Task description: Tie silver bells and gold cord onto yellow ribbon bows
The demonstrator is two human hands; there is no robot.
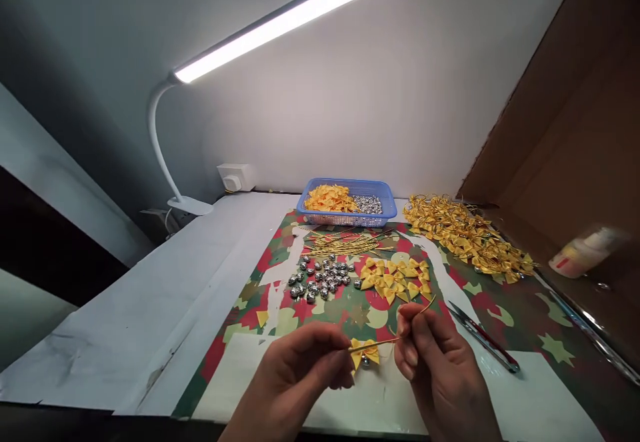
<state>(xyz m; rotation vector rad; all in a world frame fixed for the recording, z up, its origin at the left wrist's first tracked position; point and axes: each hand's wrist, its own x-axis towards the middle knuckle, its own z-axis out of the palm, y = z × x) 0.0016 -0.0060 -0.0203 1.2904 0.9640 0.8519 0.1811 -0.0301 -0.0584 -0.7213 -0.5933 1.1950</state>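
A thin gold cord [373,345] is stretched between my two hands. My left hand [305,375] pinches one part of it between thumb and fingertips. My right hand [437,355] pinches the other part, and a short end sticks up past the fingers. Just below the cord, a yellow bow with a silver bell [365,361] lies on the white sheet, partly hidden by my left fingertips. Ahead of my hands are loose silver bells [325,281] and a group of yellow bows [397,278]. Behind them lies a bundle of gold cords [345,243].
A blue basket [346,219] at the back holds yellow bows and silver beads. At right are a heap of corded bows [463,239], thin snips [485,337] and a white bottle [583,253]. A desk lamp [300,22] shines overhead.
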